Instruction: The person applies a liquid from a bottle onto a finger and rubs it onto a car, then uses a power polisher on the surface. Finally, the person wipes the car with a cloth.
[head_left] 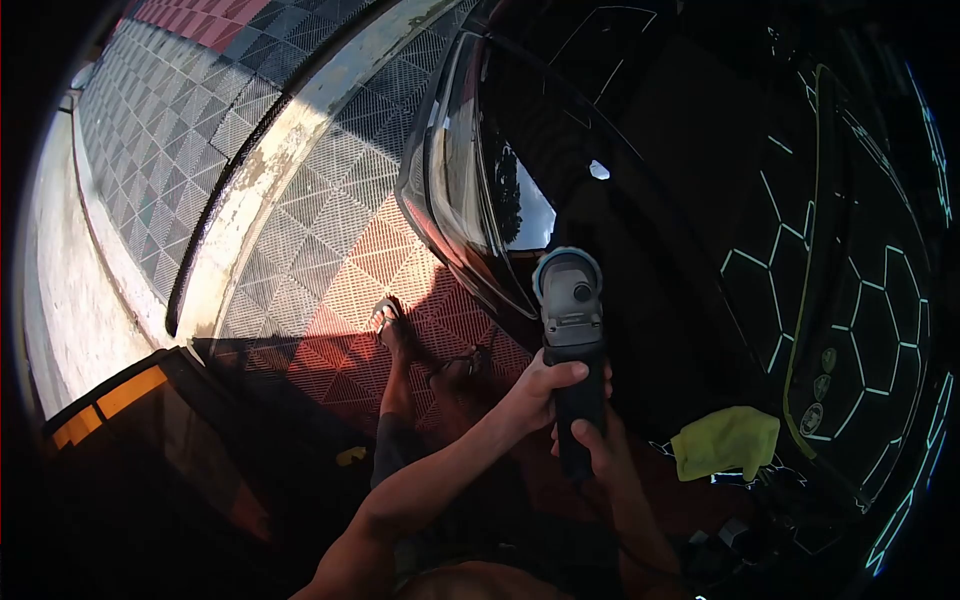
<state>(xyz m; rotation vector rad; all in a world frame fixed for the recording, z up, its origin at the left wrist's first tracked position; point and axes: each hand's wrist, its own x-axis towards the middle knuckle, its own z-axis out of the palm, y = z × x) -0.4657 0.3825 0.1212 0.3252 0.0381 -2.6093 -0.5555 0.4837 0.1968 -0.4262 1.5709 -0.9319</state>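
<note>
A handheld polisher (572,310) with a grey head and a black body is gripped in both my hands. My left hand (545,388) is closed round the body just behind the head, thumb laid across the top. Farther back, my right hand (592,447) wraps the rear of the body, its thumb also on top. At the front, the light-blue rim of the pad (568,256) shows round the head, over the glossy black car panel (650,270). Most of the pad's underside is hidden. To the right, a yellow cloth (726,442) lies on the dark bodywork.
The car's headlight (455,165) curves along the panel's left side. Beyond the cloth is dark glass (870,330) with hexagonal light reflections and small round stickers. Red and grey floor tiles (350,240) and my sandalled foot (385,316) show at the left.
</note>
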